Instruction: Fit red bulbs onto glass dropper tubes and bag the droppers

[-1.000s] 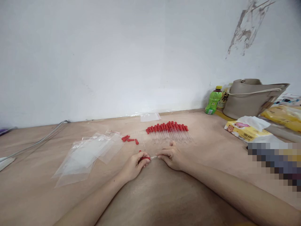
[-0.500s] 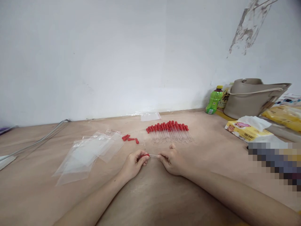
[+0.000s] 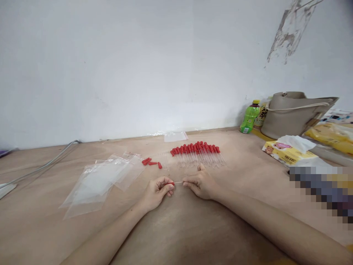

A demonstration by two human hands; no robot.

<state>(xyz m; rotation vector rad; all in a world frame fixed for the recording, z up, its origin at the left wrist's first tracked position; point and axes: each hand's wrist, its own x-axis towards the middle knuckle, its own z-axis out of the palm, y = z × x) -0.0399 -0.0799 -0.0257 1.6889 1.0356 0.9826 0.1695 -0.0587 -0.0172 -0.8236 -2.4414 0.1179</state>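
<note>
My left hand (image 3: 160,190) pinches a red rubber bulb (image 3: 171,183) between thumb and fingers. A thin clear tube (image 3: 178,182) runs from the bulb to my right hand (image 3: 199,184), whose thumb and forefinger are closed on its other end. Just beyond my hands lies a row of clear droppers (image 3: 197,156) with red bulbs at their far ends. Several loose red bulbs (image 3: 153,163) are left of that row, with a few clear tubes (image 3: 164,161) beside them. Flat clear zip bags (image 3: 102,180) overlap on the left.
Along the wall lies another clear bag (image 3: 175,136). At the right stand a green bottle (image 3: 249,117), a beige bag (image 3: 289,116) and a yellow tissue box (image 3: 289,152). A grey cable (image 3: 55,161) crosses the table (image 3: 41,221) at the far left.
Both hands still hold the bulb and tube. My right hand's fingers have shifted slightly, and less of the tube shows between my hands. The whole view has moved a little.
</note>
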